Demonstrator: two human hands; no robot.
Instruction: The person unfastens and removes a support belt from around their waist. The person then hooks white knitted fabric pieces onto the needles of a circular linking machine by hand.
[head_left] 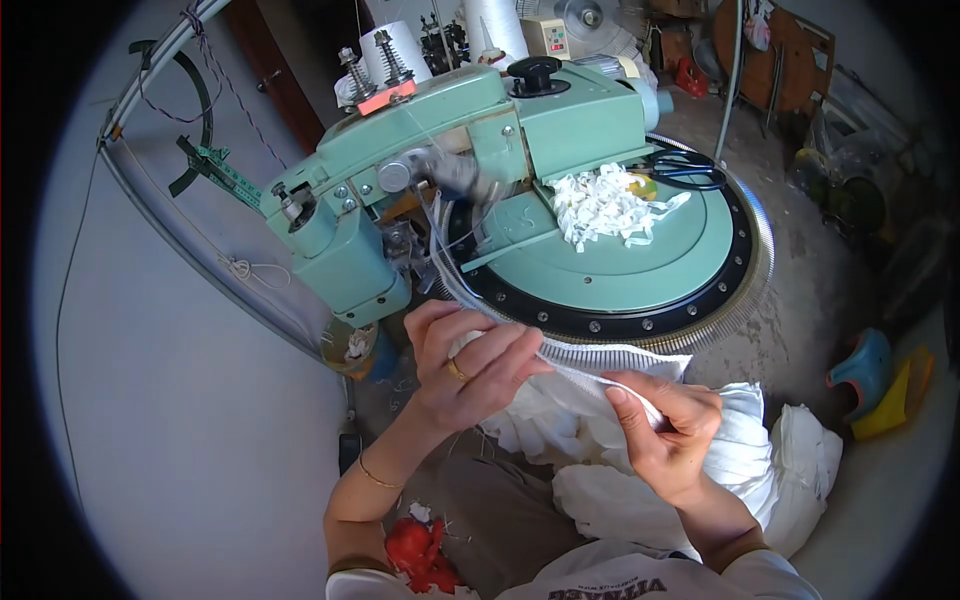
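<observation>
white knit fabric [600,385] pinched at its edge between both hands and pressed onto the toothed rim of the round green dial [640,270], just in front of the machine head [400,190]. left hand [470,365] clamped on the edge near the needle end, ring on one finger; right hand [665,430] gripping the same edge further along, rest of the cloth bunched below in the lap. likely trouble: stitches skipped or snagged if slack between the two grips, fingertips caught near the moving head. white scraps [605,205] and scissors [685,168] resting loose on the dial, apt to slide if turned.
</observation>
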